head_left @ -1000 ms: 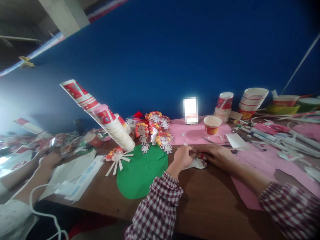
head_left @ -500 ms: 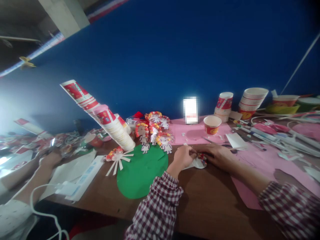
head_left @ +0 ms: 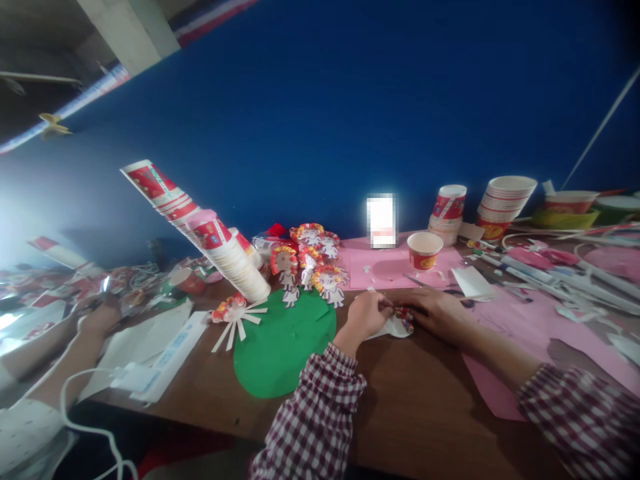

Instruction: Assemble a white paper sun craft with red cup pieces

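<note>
The round paper sheet (head_left: 283,343) lies flat on the table (head_left: 410,407), and the rest sits around it. Just right of it, the left hand (head_left: 367,315) and right hand (head_left: 437,312) meet over a small paper-cup cutout (head_left: 399,324) on the table. Behind the sheet, at its far edge, stands a cluster of paper-cup figures (head_left: 313,263); left of these a leaning stack of paper cups (head_left: 200,230) rises over the sheet's far left edge. At the sheet's left edge lies a cup cut into strips (head_left: 235,317), and further left a folded paper bag (head_left: 150,353). Behind the hands, a single paper cup (head_left: 425,250) stands on a paper sheet (head_left: 395,267); stacked bowls (head_left: 503,203) sit further right. Far left, another person's hand (head_left: 97,319) rests on the table.
</note>
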